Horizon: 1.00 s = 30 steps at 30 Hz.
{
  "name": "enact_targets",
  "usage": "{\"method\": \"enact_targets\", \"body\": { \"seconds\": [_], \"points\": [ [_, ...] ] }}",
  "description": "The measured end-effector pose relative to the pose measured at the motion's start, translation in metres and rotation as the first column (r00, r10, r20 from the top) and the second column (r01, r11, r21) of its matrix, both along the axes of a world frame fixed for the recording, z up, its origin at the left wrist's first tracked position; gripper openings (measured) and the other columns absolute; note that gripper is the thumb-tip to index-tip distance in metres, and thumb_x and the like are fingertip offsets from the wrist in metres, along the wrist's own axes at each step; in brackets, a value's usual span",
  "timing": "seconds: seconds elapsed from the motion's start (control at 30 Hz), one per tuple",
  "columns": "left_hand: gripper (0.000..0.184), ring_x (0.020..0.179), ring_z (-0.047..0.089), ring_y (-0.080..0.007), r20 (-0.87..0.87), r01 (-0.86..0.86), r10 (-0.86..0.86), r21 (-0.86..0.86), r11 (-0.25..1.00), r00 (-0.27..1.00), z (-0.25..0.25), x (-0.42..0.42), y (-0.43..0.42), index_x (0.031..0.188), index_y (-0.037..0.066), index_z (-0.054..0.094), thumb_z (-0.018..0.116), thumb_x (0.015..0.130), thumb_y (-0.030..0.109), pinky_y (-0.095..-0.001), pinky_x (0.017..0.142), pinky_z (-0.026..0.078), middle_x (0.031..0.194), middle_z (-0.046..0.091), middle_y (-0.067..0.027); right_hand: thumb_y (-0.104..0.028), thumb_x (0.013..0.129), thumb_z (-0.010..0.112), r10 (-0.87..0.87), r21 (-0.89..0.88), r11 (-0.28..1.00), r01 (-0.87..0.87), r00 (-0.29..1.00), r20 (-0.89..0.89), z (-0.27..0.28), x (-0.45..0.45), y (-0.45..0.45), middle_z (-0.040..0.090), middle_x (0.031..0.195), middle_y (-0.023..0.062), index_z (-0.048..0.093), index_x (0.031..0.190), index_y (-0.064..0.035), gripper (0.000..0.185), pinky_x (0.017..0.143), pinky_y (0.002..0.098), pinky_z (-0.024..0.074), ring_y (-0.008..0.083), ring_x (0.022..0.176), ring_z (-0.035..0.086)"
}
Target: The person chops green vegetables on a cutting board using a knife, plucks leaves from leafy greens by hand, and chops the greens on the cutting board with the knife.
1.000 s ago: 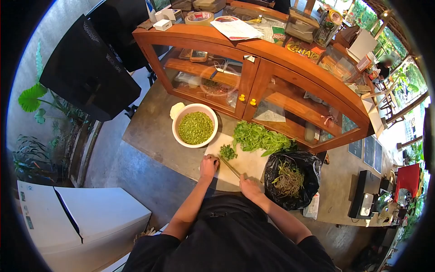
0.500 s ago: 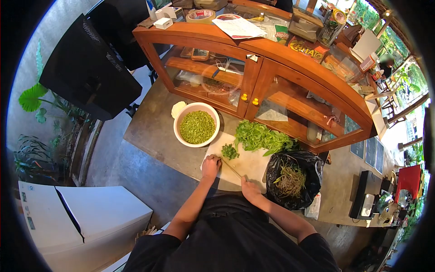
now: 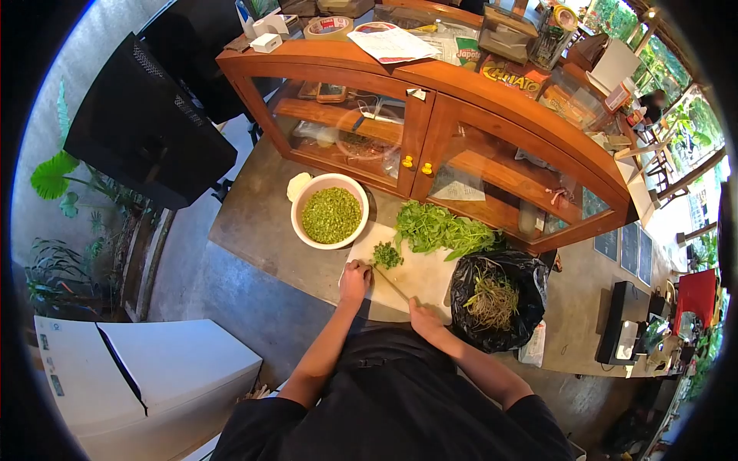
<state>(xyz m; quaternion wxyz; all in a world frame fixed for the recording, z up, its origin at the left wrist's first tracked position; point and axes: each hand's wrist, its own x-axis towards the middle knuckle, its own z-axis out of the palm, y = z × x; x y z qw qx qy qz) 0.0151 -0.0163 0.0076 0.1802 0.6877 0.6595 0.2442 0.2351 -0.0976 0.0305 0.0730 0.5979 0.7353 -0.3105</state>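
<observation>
A knife point(image 3: 393, 284) lies slantwise over the white cutting board point(image 3: 433, 280), its handle gripped in my right hand point(image 3: 425, 316). At the blade's far end, my left hand point(image 3: 354, 282) is closed at the board's left edge; what its fingers hold, if anything, is hidden. Just beyond the blade sits a small pile of chopped greens point(image 3: 387, 254). Uncut leafy greens point(image 3: 442, 230) spread along the back of the board. To the left, a white bowl point(image 3: 295, 223) holds many small chopped green pieces.
A black plastic bag point(image 3: 534, 311) with roots and stems stands right of the board. Behind is a wooden cabinet point(image 3: 421, 131) with glass doors and yellow knobs. A pale round thing point(image 3: 298, 185) lies beside the bowl. A white fridge point(image 3: 177, 346) is at lower left.
The view has shifted slightly. Both hands and the knife hold nearly the same places on the board; no object has visibly been picked up or put down.
</observation>
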Motion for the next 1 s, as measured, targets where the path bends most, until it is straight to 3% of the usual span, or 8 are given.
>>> {"method": "enact_targets", "body": {
  "seconds": [0.17,0.23,0.57,0.63,1.0],
  "points": [
    [0.015,0.093,0.060,-0.0309,0.000,0.035,-0.035,-0.007,0.999,0.999,0.008,0.005,-0.002,0.091,0.007,0.073,0.069,0.077,0.009,-0.0385,0.081,0.052,0.095,0.064,-0.0111,-0.008,0.092,0.039,0.011,0.028,1.000,-0.011,1.000,-0.021,0.006,-0.013,0.012,0.066,0.089,0.0259,0.043,0.108,-0.0023,0.017,0.073,0.0509,0.0526,0.0418,0.085,0.067],
    [0.015,0.093,0.060,-0.0308,-0.001,0.021,-0.021,-0.021,1.000,1.000,0.008,0.005,-0.005,0.091,0.007,0.073,0.069,0.076,0.008,-0.0382,0.082,0.052,0.095,0.064,-0.0110,-0.008,0.092,0.039,0.043,0.012,0.999,-0.043,0.999,-0.029,0.002,-0.019,0.020,0.066,0.087,0.0267,0.041,0.114,0.0019,0.024,0.076,0.0504,0.0513,0.0424,0.086,0.065],
    [0.016,0.090,0.062,-0.0354,0.116,-0.032,0.040,-0.066,0.997,0.992,0.000,0.003,-0.003,0.092,0.004,0.072,0.067,0.077,0.006,-0.0426,0.081,0.051,0.095,0.066,-0.0163,-0.009,0.093,0.040,0.021,0.065,0.998,-0.023,1.000,0.022,-0.004,-0.010,0.019,0.067,0.088,0.0255,0.043,0.108,-0.0007,0.017,0.072,0.0515,0.0536,0.0412,0.083,0.067],
    [0.015,0.089,0.062,-0.0358,0.129,-0.039,0.047,-0.065,0.997,0.991,0.000,0.003,0.000,0.092,0.004,0.072,0.067,0.078,0.006,-0.0429,0.081,0.051,0.095,0.066,-0.0168,-0.010,0.093,0.038,0.037,0.111,0.993,-0.038,0.999,0.013,0.000,-0.009,0.016,0.066,0.086,0.0252,0.043,0.117,0.0022,0.027,0.072,0.0522,0.0514,0.0421,0.081,0.066],
    [0.015,0.088,0.063,-0.0335,0.094,-0.059,0.065,-0.061,0.996,0.993,0.004,0.001,0.007,0.089,0.004,0.072,0.067,0.075,0.002,-0.0402,0.078,0.052,0.093,0.065,-0.0139,-0.009,0.092,0.043,0.082,0.010,0.997,-0.082,0.997,0.009,0.045,-0.005,0.009,0.066,0.085,0.0263,0.044,0.116,0.0036,0.028,0.073,0.0515,0.0518,0.0424,0.083,0.066]
  ]
}}
